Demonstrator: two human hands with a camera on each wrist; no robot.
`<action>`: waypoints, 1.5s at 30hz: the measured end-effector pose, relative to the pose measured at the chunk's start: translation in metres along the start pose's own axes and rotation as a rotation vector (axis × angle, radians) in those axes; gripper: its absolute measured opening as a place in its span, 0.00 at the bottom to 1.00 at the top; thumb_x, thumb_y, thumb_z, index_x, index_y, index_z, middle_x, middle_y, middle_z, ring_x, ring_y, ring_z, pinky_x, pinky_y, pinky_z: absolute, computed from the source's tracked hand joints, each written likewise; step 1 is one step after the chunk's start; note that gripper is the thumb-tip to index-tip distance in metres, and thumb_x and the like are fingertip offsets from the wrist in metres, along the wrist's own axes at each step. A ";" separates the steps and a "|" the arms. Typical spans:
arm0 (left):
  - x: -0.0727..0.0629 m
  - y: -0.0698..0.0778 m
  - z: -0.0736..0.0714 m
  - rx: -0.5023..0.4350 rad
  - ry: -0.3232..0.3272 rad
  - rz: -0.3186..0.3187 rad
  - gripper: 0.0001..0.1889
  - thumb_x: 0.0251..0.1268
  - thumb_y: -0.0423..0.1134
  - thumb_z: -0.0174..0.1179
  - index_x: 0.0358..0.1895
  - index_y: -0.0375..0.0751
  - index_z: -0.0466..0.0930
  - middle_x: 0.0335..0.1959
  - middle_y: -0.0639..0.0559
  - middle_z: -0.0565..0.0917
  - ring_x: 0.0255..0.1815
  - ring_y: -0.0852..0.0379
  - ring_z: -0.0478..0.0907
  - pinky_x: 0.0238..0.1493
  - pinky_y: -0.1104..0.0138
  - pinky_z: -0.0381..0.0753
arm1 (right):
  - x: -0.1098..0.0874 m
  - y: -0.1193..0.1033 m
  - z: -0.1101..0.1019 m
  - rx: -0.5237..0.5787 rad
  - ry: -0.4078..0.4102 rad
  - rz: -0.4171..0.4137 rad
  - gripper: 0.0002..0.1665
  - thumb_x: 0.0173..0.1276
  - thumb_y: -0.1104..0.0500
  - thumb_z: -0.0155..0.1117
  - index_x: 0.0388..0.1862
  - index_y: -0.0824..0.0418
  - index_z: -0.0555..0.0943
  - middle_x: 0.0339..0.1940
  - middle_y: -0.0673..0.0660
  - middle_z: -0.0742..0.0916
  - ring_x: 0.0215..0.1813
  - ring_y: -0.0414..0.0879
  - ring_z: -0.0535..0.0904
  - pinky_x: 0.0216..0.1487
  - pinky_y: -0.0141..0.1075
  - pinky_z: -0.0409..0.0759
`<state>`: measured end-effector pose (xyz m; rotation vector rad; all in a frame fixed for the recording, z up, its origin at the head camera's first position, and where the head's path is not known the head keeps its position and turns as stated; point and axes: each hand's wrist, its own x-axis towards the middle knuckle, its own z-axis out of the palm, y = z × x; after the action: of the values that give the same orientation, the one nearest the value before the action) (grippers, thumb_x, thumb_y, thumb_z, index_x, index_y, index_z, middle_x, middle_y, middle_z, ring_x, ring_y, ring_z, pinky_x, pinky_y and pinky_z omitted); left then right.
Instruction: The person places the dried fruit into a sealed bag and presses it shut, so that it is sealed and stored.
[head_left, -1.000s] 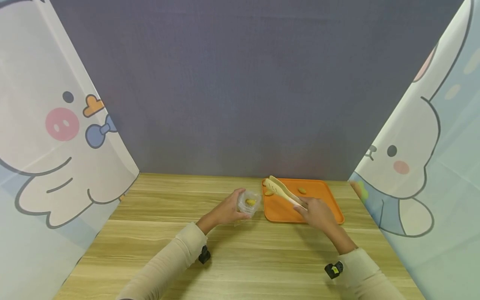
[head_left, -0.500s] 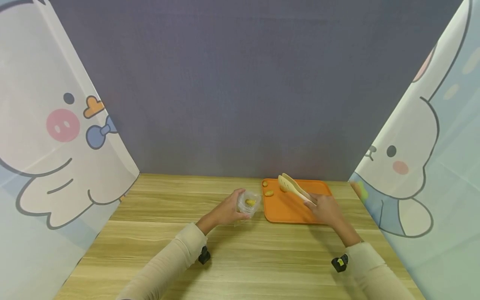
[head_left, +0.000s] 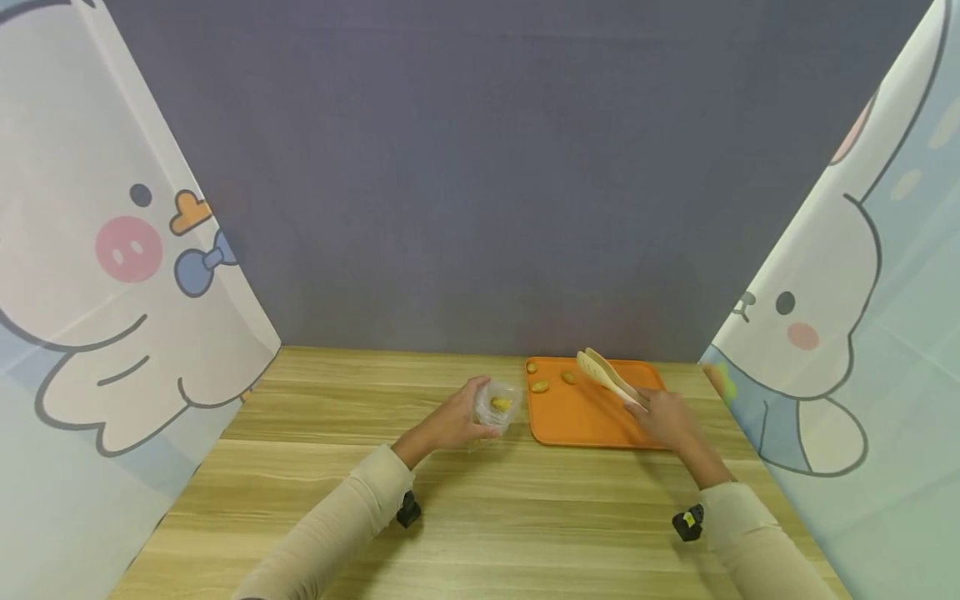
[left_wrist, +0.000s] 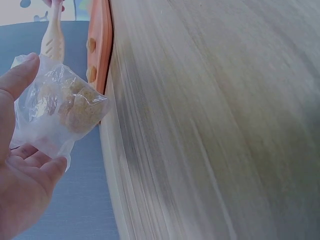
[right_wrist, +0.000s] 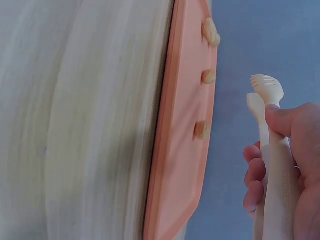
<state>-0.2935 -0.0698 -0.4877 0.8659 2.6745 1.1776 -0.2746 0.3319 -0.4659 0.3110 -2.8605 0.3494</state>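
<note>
My left hand holds a clear plastic bag upright, its mouth spread between thumb and fingers. Several yellow-brown lumpy pieces, nugget-like, lie in the bottom of it. Cream-coloured tongs with slotted heads are gripped by my right hand, thumb along the upper arm in the right wrist view. Their tips hang over the orange tray, slightly apart, with nothing between them. On the tray, a nugget-like piece lies just left of the tongs, and another piece sits nearer the left rim.
One more piece is at the tray's back left corner. The tray stands at the back right of the wooden table, close to a dark grey backdrop. Cartoon-printed panels rise along the table's left and right sides.
My right hand has moved the tongs rightward over the tray, uncovering a piece that was behind them and covering another farther right. The left hand and bag have stayed put.
</note>
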 end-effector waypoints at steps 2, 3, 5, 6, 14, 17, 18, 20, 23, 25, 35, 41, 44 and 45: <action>0.000 -0.001 0.000 0.004 0.001 0.001 0.52 0.60 0.48 0.75 0.79 0.34 0.50 0.62 0.38 0.76 0.54 0.50 0.78 0.55 0.56 0.80 | 0.000 0.005 0.001 -0.008 -0.005 0.001 0.28 0.73 0.51 0.64 0.58 0.74 0.82 0.45 0.75 0.88 0.44 0.75 0.83 0.45 0.63 0.80; 0.000 -0.002 -0.001 0.005 0.002 0.000 0.52 0.60 0.48 0.75 0.79 0.35 0.51 0.62 0.39 0.76 0.54 0.50 0.78 0.55 0.56 0.80 | 0.000 0.007 0.001 -0.014 -0.007 0.000 0.28 0.73 0.51 0.64 0.58 0.74 0.82 0.45 0.75 0.87 0.45 0.75 0.83 0.45 0.63 0.80; -0.001 -0.002 -0.001 0.010 0.006 0.000 0.52 0.59 0.48 0.75 0.79 0.35 0.51 0.62 0.38 0.76 0.54 0.50 0.78 0.54 0.56 0.80 | -0.001 0.012 0.001 -0.021 -0.012 0.002 0.27 0.73 0.52 0.64 0.58 0.75 0.82 0.46 0.76 0.87 0.45 0.75 0.83 0.47 0.64 0.80; -0.001 -0.003 -0.001 0.012 0.008 0.001 0.52 0.59 0.48 0.75 0.79 0.35 0.51 0.62 0.38 0.76 0.54 0.50 0.78 0.54 0.56 0.80 | -0.002 0.014 0.001 -0.024 -0.014 0.004 0.27 0.73 0.52 0.64 0.58 0.75 0.82 0.45 0.76 0.87 0.45 0.75 0.83 0.47 0.64 0.80; 0.000 -0.003 -0.002 0.020 0.007 0.021 0.53 0.59 0.47 0.76 0.79 0.32 0.51 0.62 0.38 0.76 0.55 0.50 0.79 0.56 0.55 0.80 | -0.003 0.029 0.004 -0.068 -0.037 -0.006 0.26 0.74 0.53 0.62 0.55 0.76 0.82 0.43 0.77 0.87 0.43 0.75 0.82 0.48 0.64 0.79; 0.001 -0.003 -0.003 0.022 0.007 0.023 0.52 0.58 0.47 0.76 0.78 0.32 0.51 0.62 0.38 0.76 0.54 0.50 0.79 0.56 0.55 0.80 | -0.004 0.032 0.005 -0.095 -0.055 -0.007 0.25 0.75 0.53 0.61 0.54 0.75 0.83 0.41 0.76 0.87 0.41 0.73 0.83 0.45 0.63 0.80; 0.001 -0.003 -0.003 0.021 0.007 0.022 0.52 0.58 0.46 0.76 0.78 0.32 0.51 0.61 0.38 0.76 0.54 0.50 0.79 0.56 0.55 0.80 | -0.004 0.032 0.005 -0.104 -0.060 -0.009 0.25 0.75 0.52 0.61 0.53 0.75 0.83 0.40 0.75 0.87 0.40 0.72 0.83 0.44 0.62 0.80; 0.001 -0.003 -0.003 0.021 0.005 0.017 0.52 0.58 0.46 0.76 0.78 0.32 0.51 0.62 0.38 0.76 0.54 0.50 0.79 0.56 0.55 0.80 | -0.005 0.033 0.005 -0.113 -0.064 -0.015 0.24 0.74 0.53 0.62 0.52 0.75 0.83 0.37 0.74 0.88 0.37 0.70 0.83 0.42 0.61 0.81; 0.000 -0.003 -0.004 0.019 0.002 0.013 0.53 0.59 0.47 0.76 0.79 0.33 0.50 0.62 0.38 0.76 0.55 0.50 0.78 0.56 0.55 0.80 | -0.007 0.033 0.004 -0.129 -0.065 -0.029 0.23 0.73 0.53 0.63 0.50 0.75 0.84 0.34 0.72 0.87 0.35 0.68 0.83 0.40 0.59 0.81; 0.000 -0.003 -0.004 0.017 0.002 0.012 0.53 0.59 0.47 0.75 0.79 0.32 0.50 0.62 0.39 0.76 0.54 0.50 0.78 0.56 0.55 0.80 | -0.007 0.034 0.005 -0.138 -0.069 -0.030 0.23 0.74 0.53 0.62 0.50 0.75 0.84 0.36 0.73 0.88 0.36 0.68 0.83 0.41 0.59 0.81; 0.001 -0.005 -0.002 0.028 -0.003 0.009 0.52 0.59 0.49 0.75 0.79 0.35 0.50 0.63 0.39 0.75 0.54 0.51 0.78 0.55 0.56 0.80 | -0.006 0.038 0.013 -0.146 -0.124 0.033 0.24 0.75 0.50 0.60 0.51 0.71 0.84 0.38 0.72 0.87 0.36 0.68 0.83 0.38 0.58 0.81; 0.000 -0.006 -0.003 0.023 -0.003 0.009 0.52 0.60 0.49 0.75 0.79 0.35 0.50 0.64 0.39 0.74 0.54 0.51 0.77 0.56 0.56 0.80 | -0.007 0.040 0.015 -0.123 -0.136 0.061 0.25 0.75 0.51 0.59 0.54 0.73 0.83 0.44 0.75 0.87 0.42 0.72 0.83 0.43 0.61 0.81; 0.000 -0.006 -0.002 0.024 0.001 0.008 0.52 0.60 0.49 0.75 0.79 0.35 0.50 0.64 0.40 0.74 0.54 0.51 0.77 0.56 0.56 0.80 | -0.007 0.041 0.016 -0.108 -0.133 0.072 0.26 0.75 0.51 0.59 0.56 0.73 0.82 0.48 0.76 0.86 0.47 0.74 0.82 0.47 0.63 0.80; 0.000 -0.007 -0.002 0.024 0.002 0.009 0.52 0.60 0.49 0.75 0.79 0.35 0.50 0.64 0.40 0.74 0.54 0.52 0.77 0.56 0.56 0.79 | -0.007 0.041 0.016 -0.108 -0.131 0.071 0.26 0.75 0.51 0.59 0.56 0.74 0.82 0.49 0.77 0.86 0.48 0.74 0.82 0.48 0.63 0.80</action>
<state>-0.2973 -0.0749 -0.4907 0.8811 2.6949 1.1506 -0.2807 0.3677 -0.4917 0.2198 -3.0115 0.1933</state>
